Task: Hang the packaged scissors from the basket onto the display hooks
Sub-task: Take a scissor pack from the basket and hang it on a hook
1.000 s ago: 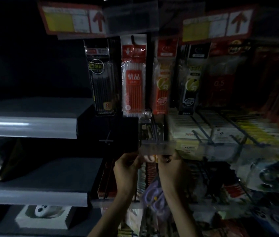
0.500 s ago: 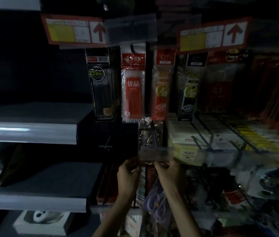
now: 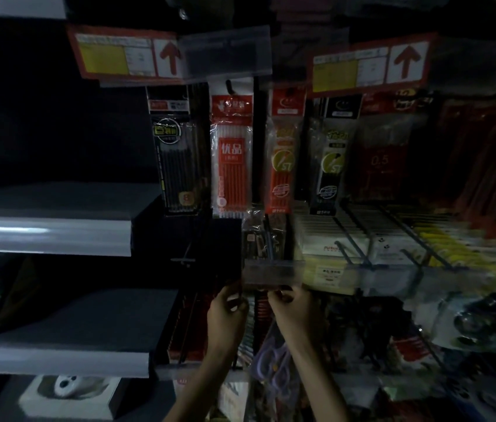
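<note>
Task's thing: your clear plastic pack of purple-handled scissors [image 3: 272, 362] hangs between your forearms. Its top is up at your fingers, just below the clear plastic label strip [image 3: 274, 271] that fronts a dark wire display hook [image 3: 268, 242].
Left hand: your left hand [image 3: 225, 315] is raised to the strip's lower edge with its fingers curled. The light is too poor to tell whether they pinch the pack's top or nothing at all.
Right hand: your right hand [image 3: 297, 306] has its fingers and thumb curled together at the pack's top, and I read that as a grip on it.
Done: this pack is out of the basket and up at hook height.
Left to do: the pack sits under the strip rather than behind it, so I judge it is not yet on the wire. You need to thread its hole over the tip, slide it back and let go.
Basket: it is out of view, so you cannot count from here how many packs remain.
Above: a red and white pack of pen refills [image 3: 231, 153] hangs on the row overhead.
</note>
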The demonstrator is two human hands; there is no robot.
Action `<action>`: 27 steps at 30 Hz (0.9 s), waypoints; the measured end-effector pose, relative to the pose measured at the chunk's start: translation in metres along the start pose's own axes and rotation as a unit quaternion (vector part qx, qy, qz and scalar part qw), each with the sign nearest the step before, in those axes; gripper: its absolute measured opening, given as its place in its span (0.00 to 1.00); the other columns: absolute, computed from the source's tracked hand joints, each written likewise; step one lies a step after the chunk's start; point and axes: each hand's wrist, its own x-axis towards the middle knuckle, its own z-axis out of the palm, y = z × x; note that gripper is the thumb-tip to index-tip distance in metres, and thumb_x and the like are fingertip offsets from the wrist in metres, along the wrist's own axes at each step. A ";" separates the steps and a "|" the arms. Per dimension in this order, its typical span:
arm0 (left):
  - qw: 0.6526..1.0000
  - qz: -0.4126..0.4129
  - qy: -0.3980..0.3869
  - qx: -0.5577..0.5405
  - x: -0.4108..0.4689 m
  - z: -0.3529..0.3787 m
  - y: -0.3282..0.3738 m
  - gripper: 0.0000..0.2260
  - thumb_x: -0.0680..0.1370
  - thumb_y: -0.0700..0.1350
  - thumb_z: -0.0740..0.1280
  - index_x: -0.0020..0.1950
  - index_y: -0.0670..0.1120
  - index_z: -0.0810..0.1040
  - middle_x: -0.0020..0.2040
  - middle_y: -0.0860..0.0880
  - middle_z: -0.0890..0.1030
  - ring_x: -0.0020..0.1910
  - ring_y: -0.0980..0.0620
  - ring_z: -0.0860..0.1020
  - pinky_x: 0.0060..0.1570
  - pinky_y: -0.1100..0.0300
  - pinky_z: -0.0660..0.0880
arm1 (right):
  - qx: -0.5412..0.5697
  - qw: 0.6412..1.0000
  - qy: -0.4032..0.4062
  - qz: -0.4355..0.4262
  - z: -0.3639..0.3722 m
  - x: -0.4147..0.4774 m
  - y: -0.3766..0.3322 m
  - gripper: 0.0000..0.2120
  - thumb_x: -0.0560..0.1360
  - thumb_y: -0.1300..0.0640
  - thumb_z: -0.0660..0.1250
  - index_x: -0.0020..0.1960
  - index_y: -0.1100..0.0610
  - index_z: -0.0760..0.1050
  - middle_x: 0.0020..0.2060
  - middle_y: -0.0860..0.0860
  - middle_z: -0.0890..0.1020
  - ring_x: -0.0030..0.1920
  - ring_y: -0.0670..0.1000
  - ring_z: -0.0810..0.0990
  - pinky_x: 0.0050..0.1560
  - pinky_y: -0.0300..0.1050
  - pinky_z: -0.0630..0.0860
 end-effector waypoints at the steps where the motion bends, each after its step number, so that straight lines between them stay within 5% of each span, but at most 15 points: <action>1: 1.000 0.001 -0.002 0.000 0.000 0.000 0.000 0.17 0.79 0.31 0.69 0.64 0.47 0.83 0.57 0.53 0.86 0.56 0.58 0.84 0.47 0.70 0.79 | -0.004 1.000 -0.005 0.002 -0.001 0.000 0.000 0.11 0.75 0.47 0.73 0.56 0.49 0.85 0.47 0.44 0.87 0.46 0.47 0.84 0.35 0.35 0.67; 11: 0.999 0.015 -0.044 0.002 -0.016 -0.014 0.004 0.18 0.81 0.35 0.70 0.65 0.55 0.81 0.58 0.59 0.85 0.57 0.62 0.84 0.55 0.62 0.82 | 0.014 1.000 0.013 -0.015 -0.004 -0.013 0.023 0.12 0.76 0.45 0.72 0.57 0.48 0.83 0.48 0.45 0.86 0.50 0.50 0.85 0.49 0.46 0.79; 15: 0.998 0.013 -0.068 0.013 -0.044 -0.027 0.016 0.10 0.83 0.42 0.70 0.62 0.54 0.83 0.57 0.57 0.86 0.58 0.57 0.84 0.56 0.57 0.82 | 0.049 0.997 0.051 -0.039 -0.010 -0.030 0.032 0.14 0.78 0.39 0.68 0.46 0.49 0.83 0.38 0.43 0.84 0.40 0.46 0.83 0.40 0.47 0.80; 18: 0.989 -0.026 -0.146 -0.011 -0.075 -0.039 0.041 0.07 0.84 0.47 0.68 0.59 0.51 0.85 0.54 0.54 0.87 0.56 0.52 0.85 0.55 0.55 0.83 | 0.067 0.993 0.073 -0.071 -0.020 -0.047 0.026 0.22 0.81 0.39 0.65 0.33 0.50 0.76 0.26 0.44 0.77 0.27 0.43 0.75 0.29 0.43 0.70; 22: 0.965 -0.060 -0.255 0.008 -0.111 -0.057 0.066 0.14 0.82 0.55 0.68 0.60 0.48 0.85 0.54 0.50 0.86 0.54 0.48 0.85 0.55 0.49 0.81 | 0.110 0.987 0.088 -0.081 -0.034 -0.066 0.011 0.19 0.84 0.47 0.65 0.38 0.53 0.83 0.22 0.40 0.71 0.29 0.36 0.77 0.27 0.29 0.66; 27: 0.959 0.005 -0.266 0.096 -0.138 -0.072 0.061 0.07 0.83 0.52 0.71 0.59 0.53 0.84 0.53 0.55 0.87 0.52 0.55 0.86 0.54 0.47 0.83 | 0.138 0.983 0.074 -0.099 -0.036 -0.089 -0.002 0.21 0.84 0.44 0.62 0.41 0.54 0.84 0.26 0.41 0.72 0.27 0.39 0.74 0.28 0.29 0.66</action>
